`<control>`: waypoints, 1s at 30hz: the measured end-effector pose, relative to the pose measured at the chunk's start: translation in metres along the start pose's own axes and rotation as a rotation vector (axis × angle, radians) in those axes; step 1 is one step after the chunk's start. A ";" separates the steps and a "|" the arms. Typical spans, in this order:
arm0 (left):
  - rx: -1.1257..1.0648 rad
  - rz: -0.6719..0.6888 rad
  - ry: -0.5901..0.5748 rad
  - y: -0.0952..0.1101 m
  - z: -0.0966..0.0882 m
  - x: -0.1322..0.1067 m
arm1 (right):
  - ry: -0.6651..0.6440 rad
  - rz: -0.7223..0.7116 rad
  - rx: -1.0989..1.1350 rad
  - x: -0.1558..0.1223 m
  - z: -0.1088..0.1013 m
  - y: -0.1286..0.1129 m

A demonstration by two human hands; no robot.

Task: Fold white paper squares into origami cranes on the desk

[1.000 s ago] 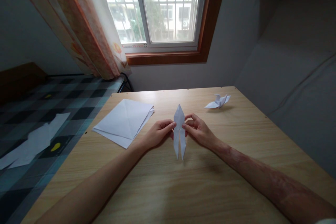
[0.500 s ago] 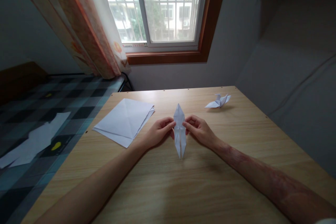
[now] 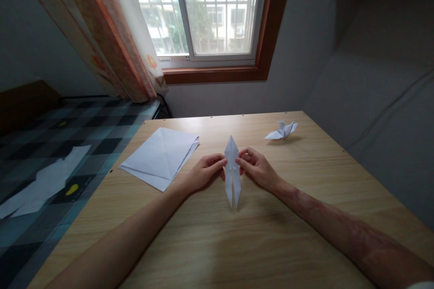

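Note:
A narrow, folded white paper piece stands up above the middle of the wooden table, pointed at the top and split into two thin legs at the bottom. My left hand pinches its left edge at mid height. My right hand pinches the right edge opposite. Both forearms stretch across the table toward me.
A stack of creased white paper sheets lies to the left of my hands. A finished white paper crane sits at the far right of the table. A checkered bed with loose paper on it lies left of the table, under a window and curtain.
The two bottom legs of the paper piece closed together half a second ago and now stand slightly apart again. My hands have stayed in place.

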State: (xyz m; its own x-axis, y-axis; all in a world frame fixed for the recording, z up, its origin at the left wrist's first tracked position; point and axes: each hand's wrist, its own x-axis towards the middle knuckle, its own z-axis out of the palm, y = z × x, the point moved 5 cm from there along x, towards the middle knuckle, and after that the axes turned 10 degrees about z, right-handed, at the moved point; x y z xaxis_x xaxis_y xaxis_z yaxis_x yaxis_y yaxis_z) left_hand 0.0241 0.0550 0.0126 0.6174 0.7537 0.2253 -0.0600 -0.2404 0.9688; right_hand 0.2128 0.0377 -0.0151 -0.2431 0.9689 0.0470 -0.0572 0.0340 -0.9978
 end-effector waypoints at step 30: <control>0.111 0.007 -0.027 -0.004 0.000 -0.001 | 0.023 0.025 0.032 0.002 -0.001 0.003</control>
State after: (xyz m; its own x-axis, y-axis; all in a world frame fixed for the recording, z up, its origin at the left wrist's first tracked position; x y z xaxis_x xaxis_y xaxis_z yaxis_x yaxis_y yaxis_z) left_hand 0.0233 0.0552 0.0083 0.6380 0.7356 0.2275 0.0218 -0.3127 0.9496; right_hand 0.2129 0.0395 -0.0183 -0.2225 0.9747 0.0201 -0.0822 0.0018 -0.9966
